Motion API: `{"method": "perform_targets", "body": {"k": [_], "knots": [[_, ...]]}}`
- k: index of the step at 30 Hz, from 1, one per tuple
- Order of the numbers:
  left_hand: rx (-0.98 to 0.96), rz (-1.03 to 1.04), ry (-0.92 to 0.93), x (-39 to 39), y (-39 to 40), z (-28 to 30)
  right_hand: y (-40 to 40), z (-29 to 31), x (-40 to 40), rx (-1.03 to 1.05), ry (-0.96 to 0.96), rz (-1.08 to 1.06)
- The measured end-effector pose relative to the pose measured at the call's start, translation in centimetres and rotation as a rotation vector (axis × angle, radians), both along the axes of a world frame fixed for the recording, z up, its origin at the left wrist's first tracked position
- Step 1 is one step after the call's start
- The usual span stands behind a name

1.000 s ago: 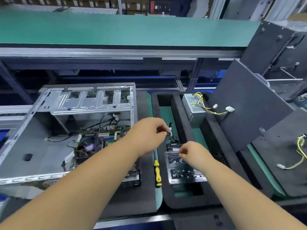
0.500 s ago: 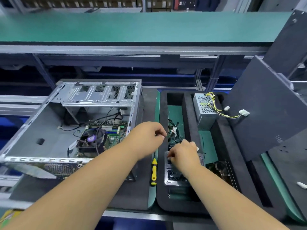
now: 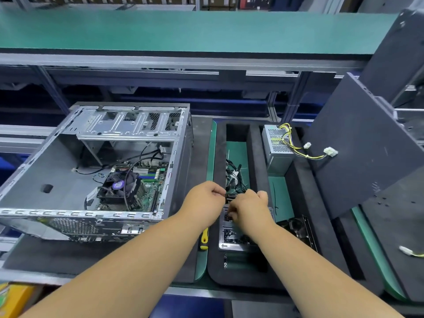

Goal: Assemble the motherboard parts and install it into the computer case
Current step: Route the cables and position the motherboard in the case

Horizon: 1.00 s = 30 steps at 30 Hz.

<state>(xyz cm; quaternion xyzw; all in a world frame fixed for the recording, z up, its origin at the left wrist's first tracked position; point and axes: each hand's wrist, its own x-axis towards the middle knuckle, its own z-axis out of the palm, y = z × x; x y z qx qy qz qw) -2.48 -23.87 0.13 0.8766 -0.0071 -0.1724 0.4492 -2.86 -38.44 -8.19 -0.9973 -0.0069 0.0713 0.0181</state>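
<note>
The case point(image 3: 91, 171) lies on its side on the dark mat point(image 3: 68, 255) at the bench's left, open face up, its long axis running from the near edge toward the far edge, the drive cage at the far end and the rear panel toward the near edge. It sits as it did half a second ago. The motherboard point(image 3: 146, 191) lies flat inside, against the case's near right corner, with the fan point(image 3: 119, 189) on top of it.

Right of the mat, the foam tray point(image 3: 215, 226) holds the power supply point(image 3: 275, 148) upright in its far right pocket, yellow wires trailing right over the leaning side panel point(image 3: 358, 161). A screwdriver point(image 3: 204, 237) lies along the tray's near left edge, handle nearest.

The hands have drawn together since the earlier frame. The left hand point(image 3: 204, 203) is curled, thumb and finger pinching a small black piece at the end of the cables point(image 3: 234, 180) in the tray's middle channel. The right hand point(image 3: 250, 210), fingers bent down, has moved up to touch that same piece, over the screw box point(image 3: 231, 239); whether it grips cannot be told.
</note>
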Motion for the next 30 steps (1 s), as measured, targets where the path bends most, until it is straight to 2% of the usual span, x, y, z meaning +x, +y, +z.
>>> {"method": "perform_targets", "body": {"k": [3,6,8,10,14,16,20,21,26,30], "knots": [[-0.043,0.085,0.114,0.2,-0.2,-1.1,-0.6,1.2,-0.5,0.355,-0.165,-0.168],[-0.351,0.271,0.459,0.4,-1.0,-1.4,-0.8,3.2,-1.0,0.799,-0.174,-0.249],[-0.555,0.364,0.601,0.4,-1.2,-1.6,-0.5,4.2,-1.3,0.884,-0.176,-0.242],[-0.662,0.401,0.64,0.6,-1.2,-1.9,-0.3,4.5,-1.3,0.919,-0.179,-0.246],[-0.671,0.448,0.612,0.7,-0.9,-2.5,-1.0,3.8,-1.2,1.028,-0.143,-0.207],[-0.635,0.504,0.564,1.0,-0.9,-2.7,-1.3,3.1,-0.9,0.961,-0.118,-0.2],[-0.633,0.624,0.566,1.3,-1.1,-2.7,-0.9,1.0,-0.1,0.325,0.012,-0.109],[-0.652,0.645,0.581,1.3,-1.2,-2.7,-0.6,0.5,0.0,0.225,0.032,-0.08],[-0.695,0.721,0.64,0.8,-1.2,-3.2,0.6,-0.5,0.2,0.047,-0.035,-0.026],[-0.693,0.728,0.648,0.8,-0.9,-3.8,0.7,-0.7,0.0,-0.015,-0.065,0.006]]}}
